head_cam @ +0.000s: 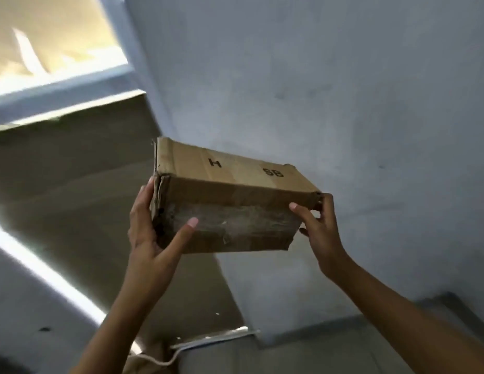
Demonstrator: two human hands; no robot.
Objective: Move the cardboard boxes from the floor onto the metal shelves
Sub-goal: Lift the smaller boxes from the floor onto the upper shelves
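Observation:
A worn brown cardboard box [230, 201] with black letters "H" and "SB" on its top face is held up in the air in front of a pale wall. My left hand [151, 233] grips its left end, thumb across the taped front face. My right hand [316, 225] grips its right end, thumb on the front edge and fingers behind the corner. The box tilts down to the right. No metal shelf is clearly recognisable in the view.
A pale blue-grey wall [343, 90] fills the right side. A white-framed opening [60, 76] shows bright at the upper left. A brown surface [73, 184] runs behind the box. A white cord [165, 360] lies at the bottom.

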